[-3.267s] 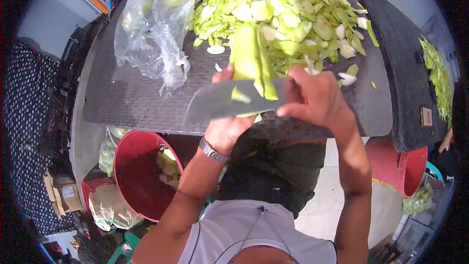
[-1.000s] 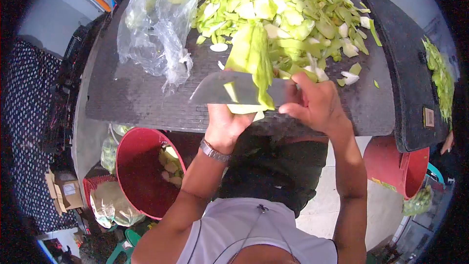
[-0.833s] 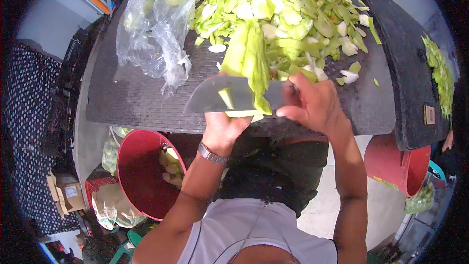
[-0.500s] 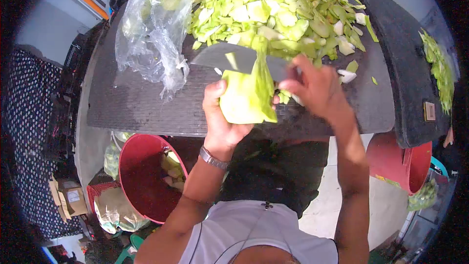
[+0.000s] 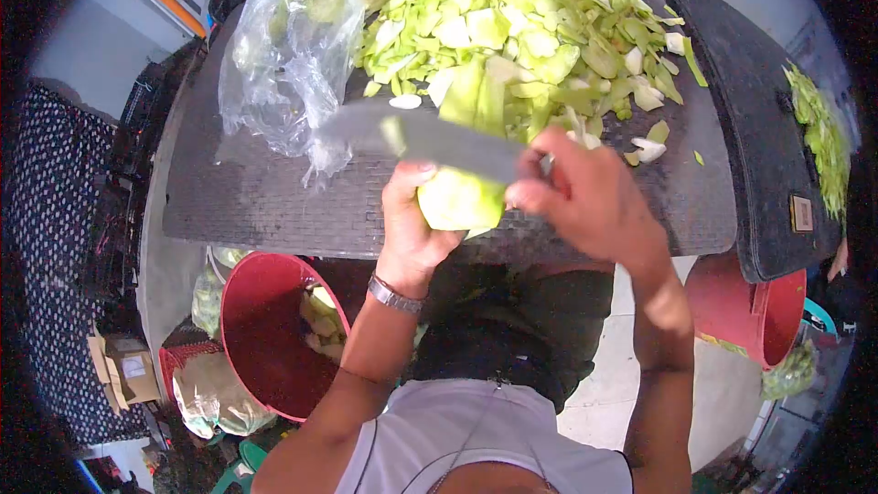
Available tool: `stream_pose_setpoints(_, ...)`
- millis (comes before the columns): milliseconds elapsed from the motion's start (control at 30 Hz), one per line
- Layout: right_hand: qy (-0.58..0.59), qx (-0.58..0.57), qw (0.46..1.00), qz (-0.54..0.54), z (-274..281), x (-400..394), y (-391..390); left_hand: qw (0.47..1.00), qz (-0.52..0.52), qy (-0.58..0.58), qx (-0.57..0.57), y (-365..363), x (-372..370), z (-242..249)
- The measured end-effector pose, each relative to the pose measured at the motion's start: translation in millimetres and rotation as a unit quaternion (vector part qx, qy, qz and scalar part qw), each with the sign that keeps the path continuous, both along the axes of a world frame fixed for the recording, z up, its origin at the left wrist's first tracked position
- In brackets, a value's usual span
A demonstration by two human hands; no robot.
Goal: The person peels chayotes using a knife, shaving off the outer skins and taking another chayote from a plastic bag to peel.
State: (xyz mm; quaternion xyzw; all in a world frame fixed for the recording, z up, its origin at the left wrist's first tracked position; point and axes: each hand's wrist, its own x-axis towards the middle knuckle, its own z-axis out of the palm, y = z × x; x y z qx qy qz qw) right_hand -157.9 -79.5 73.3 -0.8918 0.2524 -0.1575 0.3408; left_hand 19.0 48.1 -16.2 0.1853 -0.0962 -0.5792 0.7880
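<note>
Since half a second ago, my knife (image 5: 430, 139) has swung so its blade now points left and slightly up, lying across the top of the green fruit (image 5: 460, 197), where before it sat higher against the pile. My left hand (image 5: 409, 224) has drawn the fruit a little nearer to my body.

Left hand: fingers curled round the underside of the fruit, thumb pressed on its left flank, gripping it firmly above the near edge of the dark work board (image 5: 256, 192). A metal watch (image 5: 393, 294) sits on that wrist.

Right hand (image 5: 585, 201): fingers closed tight round the knife's handle, which the fist hides; the flat grey blade shows a small scrap of green stuck to it.

Peel strip (image 5: 476, 96): a long green band rises from the fruit behind the blade toward the heap.

Heap of cut green pieces (image 5: 521, 27): covers the far half of the board. Clear plastic bag (image 5: 293, 46) lies on the board at far left, just beside the heap.

Red bucket (image 5: 265, 338): below the board on my left, pale pieces inside. Second red bucket (image 5: 750, 311) stands low on my right.
</note>
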Motion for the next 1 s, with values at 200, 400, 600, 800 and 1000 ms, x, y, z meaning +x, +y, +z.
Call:
stream_pose_setpoints(200,-0.034,-0.154,0.985,0.064,-28.6,7.8,-6.9,0.988,0.004,-0.13,0.085,6.1,-7.7,7.3)
stream_pose_setpoints(400,-0.005,-0.137,0.99,-0.023,-41.3,0.5,-45.6,0.989,-0.084,-0.109,0.052,12.3,-8.3,10.9)
stream_pose_setpoints(600,-0.032,-0.052,0.998,0.028,-36.6,-5.7,-20.6,0.984,-0.031,-0.126,0.119,5.7,-10.0,8.5)
stream_pose_setpoints(800,-0.026,-0.088,0.993,-0.075,-45.5,-1.0,-47.4,0.988,-0.105,-0.112,0.027,6.8,-6.4,8.4)
stream_pose_setpoints(1000,-0.101,0.075,0.979,-0.161,-40.4,-11.4,-41.6,0.998,-0.027,0.044,-0.02,0.0,-0.1,19.4)
